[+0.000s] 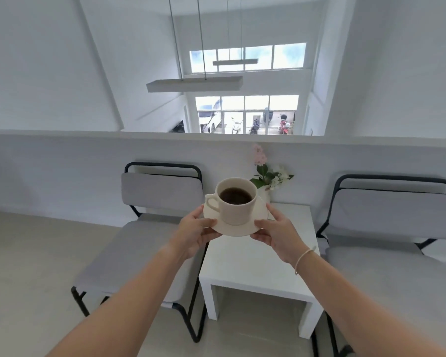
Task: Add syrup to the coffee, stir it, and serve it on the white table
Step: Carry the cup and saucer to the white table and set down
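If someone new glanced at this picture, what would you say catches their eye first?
The cup of dark coffee on its saucer, held up at centre frame with the left hand and right hand gripping opposite rims. Just below stands the small white table, a flower vase at its far edge, with a grey chair on each side.

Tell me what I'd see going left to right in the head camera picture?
Left grey chair → left hand → cup of coffee on its saucer → right hand → right grey chair.
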Demonstrator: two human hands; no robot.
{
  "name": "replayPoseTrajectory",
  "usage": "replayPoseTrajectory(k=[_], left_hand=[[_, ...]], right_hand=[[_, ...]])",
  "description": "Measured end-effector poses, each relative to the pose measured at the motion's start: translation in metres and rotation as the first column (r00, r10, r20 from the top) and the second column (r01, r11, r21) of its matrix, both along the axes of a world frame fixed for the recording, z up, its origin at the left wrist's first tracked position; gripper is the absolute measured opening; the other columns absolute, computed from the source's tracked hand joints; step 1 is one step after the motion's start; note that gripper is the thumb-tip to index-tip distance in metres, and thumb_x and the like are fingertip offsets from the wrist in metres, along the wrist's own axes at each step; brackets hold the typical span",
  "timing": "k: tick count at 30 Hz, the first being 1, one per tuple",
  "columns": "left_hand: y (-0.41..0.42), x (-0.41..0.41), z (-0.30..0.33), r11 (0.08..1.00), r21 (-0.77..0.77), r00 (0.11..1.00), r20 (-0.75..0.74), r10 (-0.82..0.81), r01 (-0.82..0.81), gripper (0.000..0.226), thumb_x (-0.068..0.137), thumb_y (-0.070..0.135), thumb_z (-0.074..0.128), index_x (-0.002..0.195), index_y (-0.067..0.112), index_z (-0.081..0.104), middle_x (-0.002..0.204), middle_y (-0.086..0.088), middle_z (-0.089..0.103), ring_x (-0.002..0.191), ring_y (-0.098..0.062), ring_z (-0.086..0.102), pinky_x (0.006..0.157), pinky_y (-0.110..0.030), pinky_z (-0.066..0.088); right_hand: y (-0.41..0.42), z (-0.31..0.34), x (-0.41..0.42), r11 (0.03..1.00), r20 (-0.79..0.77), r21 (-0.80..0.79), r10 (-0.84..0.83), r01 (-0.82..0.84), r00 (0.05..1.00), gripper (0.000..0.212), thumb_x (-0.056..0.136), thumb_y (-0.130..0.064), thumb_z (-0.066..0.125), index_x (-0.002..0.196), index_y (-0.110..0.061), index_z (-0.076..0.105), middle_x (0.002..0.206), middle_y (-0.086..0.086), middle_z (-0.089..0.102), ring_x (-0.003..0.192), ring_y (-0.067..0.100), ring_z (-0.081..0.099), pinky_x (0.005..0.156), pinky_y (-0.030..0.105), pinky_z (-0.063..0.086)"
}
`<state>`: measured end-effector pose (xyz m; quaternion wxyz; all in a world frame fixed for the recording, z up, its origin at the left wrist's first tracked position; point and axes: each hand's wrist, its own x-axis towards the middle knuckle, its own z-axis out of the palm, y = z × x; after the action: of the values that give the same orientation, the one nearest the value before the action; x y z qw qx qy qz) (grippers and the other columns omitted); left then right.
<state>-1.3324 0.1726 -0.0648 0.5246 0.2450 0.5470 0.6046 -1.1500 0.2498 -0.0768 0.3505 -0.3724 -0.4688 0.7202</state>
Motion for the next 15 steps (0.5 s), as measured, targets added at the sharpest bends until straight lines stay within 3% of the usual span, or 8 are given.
replayPoseTrajectory(k=[4, 11, 15], left_hand=[[0.039, -0.021, -0.013, 0.998, -0.011, 0.998, 0.023, -0.065, 0.066, 0.049, 0.088, -0.012, 0.047, 0.126, 0.017, 0.052, 0.117, -0.013, 0.06, 0.084, -0.027, 0.066, 0.061, -0.03, 0.059], [0.115, -0.036, -0.048, 0.989, -0.05, 0.99, 0.045, -0.134, 0.136, 0.047, 0.088, -0.011, 0.047, 0.121, 0.023, 0.053, 0.107, -0.007, 0.065, 0.086, -0.026, 0.067, 0.062, -0.029, 0.059], [0.161, -0.032, -0.079, 0.983, -0.082, 0.985, 0.071, -0.156, 0.162, 0.047, 0.088, -0.01, 0.048, 0.12, 0.024, 0.054, 0.103, -0.007, 0.068, 0.083, -0.024, 0.07, 0.065, -0.03, 0.058]], right_hand=[[0.03, -0.013, -0.017, 0.998, 0.022, -0.034, -0.054, 0.055, 0.998, 0.068, 0.086, 0.007, 0.054, 0.145, -0.02, 0.033, 0.125, 0.024, 0.056, 0.081, 0.03, 0.063, 0.059, 0.027, 0.059], [0.098, -0.048, -0.027, 0.99, 0.065, -0.068, -0.117, 0.121, 0.991, 0.069, 0.086, 0.007, 0.054, 0.146, -0.019, 0.031, 0.096, 0.021, 0.06, 0.074, 0.027, 0.061, 0.058, 0.027, 0.059], [0.14, -0.076, -0.021, 0.988, 0.1, -0.078, -0.126, 0.134, 0.987, 0.067, 0.087, 0.003, 0.057, 0.145, -0.023, 0.033, 0.102, 0.023, 0.063, 0.082, 0.03, 0.065, 0.062, 0.029, 0.06]])
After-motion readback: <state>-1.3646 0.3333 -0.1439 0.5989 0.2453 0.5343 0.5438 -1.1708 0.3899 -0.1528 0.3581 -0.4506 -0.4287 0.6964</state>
